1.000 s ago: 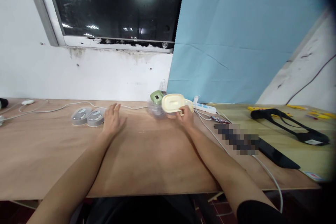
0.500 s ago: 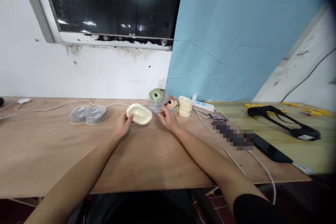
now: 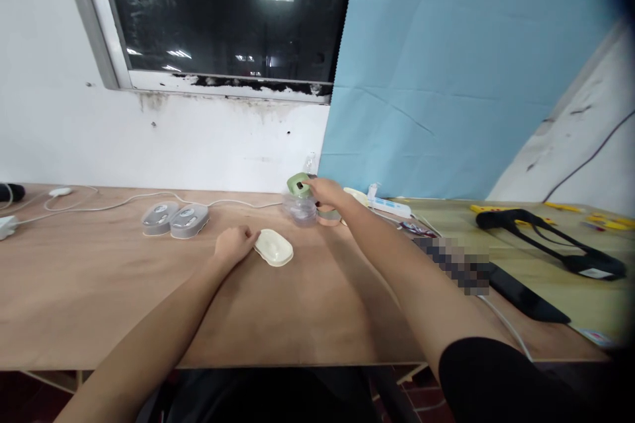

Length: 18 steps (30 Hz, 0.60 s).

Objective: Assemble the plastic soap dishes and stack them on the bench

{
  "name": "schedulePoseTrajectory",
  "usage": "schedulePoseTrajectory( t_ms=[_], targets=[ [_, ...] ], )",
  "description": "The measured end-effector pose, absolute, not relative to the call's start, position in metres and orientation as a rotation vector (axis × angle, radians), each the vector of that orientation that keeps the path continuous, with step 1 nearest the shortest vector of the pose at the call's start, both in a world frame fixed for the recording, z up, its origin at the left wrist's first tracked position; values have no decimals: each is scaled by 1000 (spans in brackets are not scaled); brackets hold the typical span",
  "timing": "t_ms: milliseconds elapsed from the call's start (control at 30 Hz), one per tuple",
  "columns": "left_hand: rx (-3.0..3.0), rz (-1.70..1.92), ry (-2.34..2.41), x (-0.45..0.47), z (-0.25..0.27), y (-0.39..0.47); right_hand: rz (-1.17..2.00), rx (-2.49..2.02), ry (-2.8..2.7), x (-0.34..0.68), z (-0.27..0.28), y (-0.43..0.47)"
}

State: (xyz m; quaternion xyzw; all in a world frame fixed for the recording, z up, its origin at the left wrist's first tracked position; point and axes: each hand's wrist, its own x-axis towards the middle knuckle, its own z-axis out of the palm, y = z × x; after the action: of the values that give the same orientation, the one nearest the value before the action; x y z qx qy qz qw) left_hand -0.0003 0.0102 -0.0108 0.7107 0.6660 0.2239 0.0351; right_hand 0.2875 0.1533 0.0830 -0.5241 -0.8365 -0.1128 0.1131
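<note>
My left hand (image 3: 235,244) is closed, its fingertips on the left rim of a cream oval dish (image 3: 274,248) that lies on the table. My right hand (image 3: 328,192) reaches across to the back, its fingers at the right edge of a green rounded-square lid (image 3: 296,180) with a dark slot in it. That lid sits on top of a stack of clear plastic pieces (image 3: 300,209). Close under my right hand is an orange-brown piece (image 3: 327,214). Behind my wrist, a stack of cream dishes (image 3: 356,195) is mostly hidden.
Two grey lidded containers (image 3: 189,220) stand together at the left. White cables run along the back to a power strip (image 3: 390,207). A dark phone-like slab (image 3: 528,294) and a black strap-like frame (image 3: 546,238) lie at the right, near yellow tools (image 3: 610,221).
The cream dish in my left hand has come down onto the table. My right hand has moved up and away from me, reaching the green lid.
</note>
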Motion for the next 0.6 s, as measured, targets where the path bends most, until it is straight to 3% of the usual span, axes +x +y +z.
schedulePoseTrajectory(
  t_ms=[167, 333, 600],
  targets=[
    [2529, 757, 1600, 1, -15, 9, -348, -1595, -2563, 277, 82, 161],
    [2485, 611, 1535, 0, -22, 11, -249, -1601, -2426, 284, 79, 156],
    [2557, 476, 1514, 2, -11, 2, 35, -1158, -1639, 297, 81, 110]
  ],
)
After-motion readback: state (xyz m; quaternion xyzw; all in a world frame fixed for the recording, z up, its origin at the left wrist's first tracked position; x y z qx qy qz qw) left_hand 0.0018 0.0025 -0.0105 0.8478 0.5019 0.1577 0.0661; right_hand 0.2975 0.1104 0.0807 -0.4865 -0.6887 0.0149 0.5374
